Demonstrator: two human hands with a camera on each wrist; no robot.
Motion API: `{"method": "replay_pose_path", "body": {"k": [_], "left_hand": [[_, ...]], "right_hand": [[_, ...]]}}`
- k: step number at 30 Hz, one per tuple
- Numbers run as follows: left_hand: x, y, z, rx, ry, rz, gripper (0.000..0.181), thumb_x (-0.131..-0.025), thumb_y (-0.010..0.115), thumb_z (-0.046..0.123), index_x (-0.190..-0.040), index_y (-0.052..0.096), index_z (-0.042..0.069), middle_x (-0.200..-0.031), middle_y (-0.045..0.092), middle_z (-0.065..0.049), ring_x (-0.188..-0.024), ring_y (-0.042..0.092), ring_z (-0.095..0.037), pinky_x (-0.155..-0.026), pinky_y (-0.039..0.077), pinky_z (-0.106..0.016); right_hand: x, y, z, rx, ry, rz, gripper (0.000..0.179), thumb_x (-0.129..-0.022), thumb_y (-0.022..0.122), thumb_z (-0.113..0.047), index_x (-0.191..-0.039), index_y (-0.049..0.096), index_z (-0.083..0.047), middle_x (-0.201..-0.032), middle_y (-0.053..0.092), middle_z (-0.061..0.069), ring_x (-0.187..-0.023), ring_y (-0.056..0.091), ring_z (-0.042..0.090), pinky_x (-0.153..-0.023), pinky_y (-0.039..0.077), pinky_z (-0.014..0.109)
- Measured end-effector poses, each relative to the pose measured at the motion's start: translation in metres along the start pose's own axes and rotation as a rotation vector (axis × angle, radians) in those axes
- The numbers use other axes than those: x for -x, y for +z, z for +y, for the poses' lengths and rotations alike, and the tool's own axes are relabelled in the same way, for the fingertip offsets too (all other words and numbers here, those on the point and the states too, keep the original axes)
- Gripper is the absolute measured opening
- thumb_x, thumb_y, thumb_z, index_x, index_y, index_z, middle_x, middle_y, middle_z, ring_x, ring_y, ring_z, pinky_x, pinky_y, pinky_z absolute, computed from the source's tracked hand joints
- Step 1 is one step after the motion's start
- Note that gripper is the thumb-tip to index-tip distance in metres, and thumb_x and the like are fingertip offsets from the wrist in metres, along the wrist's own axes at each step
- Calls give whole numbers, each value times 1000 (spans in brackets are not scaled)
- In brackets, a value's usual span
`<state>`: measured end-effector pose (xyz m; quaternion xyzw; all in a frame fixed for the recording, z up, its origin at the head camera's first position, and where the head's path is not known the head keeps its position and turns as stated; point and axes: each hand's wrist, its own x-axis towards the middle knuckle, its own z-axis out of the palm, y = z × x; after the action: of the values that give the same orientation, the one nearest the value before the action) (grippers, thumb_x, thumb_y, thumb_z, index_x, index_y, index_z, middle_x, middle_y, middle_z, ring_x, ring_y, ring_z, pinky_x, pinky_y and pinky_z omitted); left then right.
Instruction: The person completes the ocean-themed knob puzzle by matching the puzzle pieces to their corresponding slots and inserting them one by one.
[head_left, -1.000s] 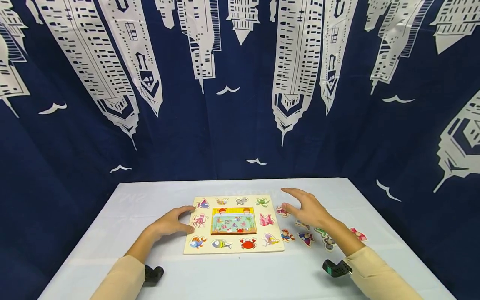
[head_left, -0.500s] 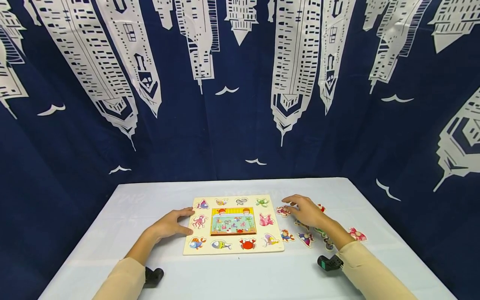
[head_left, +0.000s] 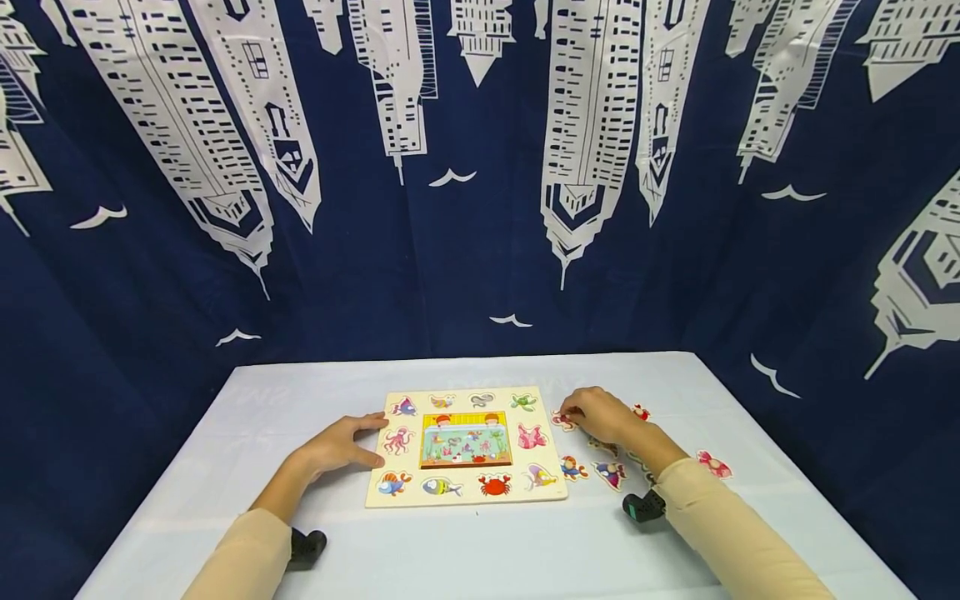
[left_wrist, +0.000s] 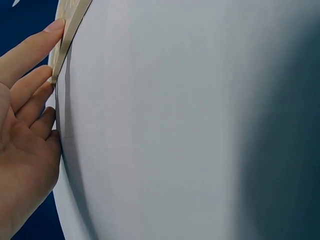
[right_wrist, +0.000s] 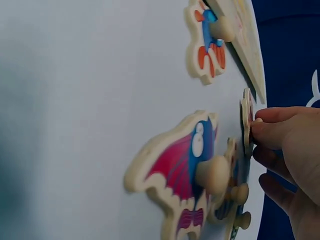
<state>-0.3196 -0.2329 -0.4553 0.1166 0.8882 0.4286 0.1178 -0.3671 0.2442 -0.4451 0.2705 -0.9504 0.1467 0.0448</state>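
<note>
A wooden peg puzzle board (head_left: 470, 490) printed with sea animals lies on the white table. My left hand (head_left: 335, 446) touches its left edge, thumb and fingers spread apart; in the left wrist view the fingertips (left_wrist: 56, 26) meet the board's edge (left_wrist: 70, 35). My right hand (head_left: 600, 414) is just right of the board, pinching the small knob of a pink octopus puzzle piece (head_left: 559, 422) between thumb and forefinger. The right wrist view shows that piece (right_wrist: 247, 120) nearly edge-on, its face partly hidden by the fingers.
Several knobbed pieces lie right of the board: an orange-and-blue one (head_left: 573, 468), a purple fish (head_left: 610, 474), a red one (head_left: 641, 412) and a pink fish (head_left: 714, 464). Others are partly under the right forearm. A dark blue curtain (head_left: 480, 275) hangs behind the table.
My right hand has come down and its fingers have closed on the octopus piece's knob. The left hand stays at the board's left edge.
</note>
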Motion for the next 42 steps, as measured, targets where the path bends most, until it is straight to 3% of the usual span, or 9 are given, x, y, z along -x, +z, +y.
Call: {"method": "replay_pose_path", "body": {"k": [10,19,33,42], "left_hand": [[0,-1,0,-34,-11,4,81,-73,94,18,-144,59,1,-163,38,-13,-153,19,-44,-119,13,-67],[3,-4,0,-32,2,-2,81,-75,93,19,-145,57,0,-163,37,-14,-153,18,-45,-119,11,-67],[1,-3,1,-37,-11,-9,82,-75,93,20,-146,57,1,-164,37,-12,-153,17,-43,-120,11,-67],[2,-3,1,-31,-4,-11,83,-74,93,20,-146,57,0,-164,37,-14,-153,18,-44,-120,12,-67]], "right_hand": [[-5,-17,-11,-10,-35,78,10,-96,73,-5,-104,79,-7,-91,72,-3,-80,62,12,-73,56,36],[-19,-30,-37,-43,-102,105,10,-95,75,-8,-103,80,-9,-86,69,-9,-75,59,8,-67,53,29],[-42,-29,-86,-62,-159,41,11,-95,76,-13,-103,80,-6,-92,74,-4,-76,60,9,-70,54,26],[-59,-15,-112,-37,-224,11,10,-96,77,-22,-99,81,-13,-87,73,-9,-68,57,5,-62,51,24]]}}
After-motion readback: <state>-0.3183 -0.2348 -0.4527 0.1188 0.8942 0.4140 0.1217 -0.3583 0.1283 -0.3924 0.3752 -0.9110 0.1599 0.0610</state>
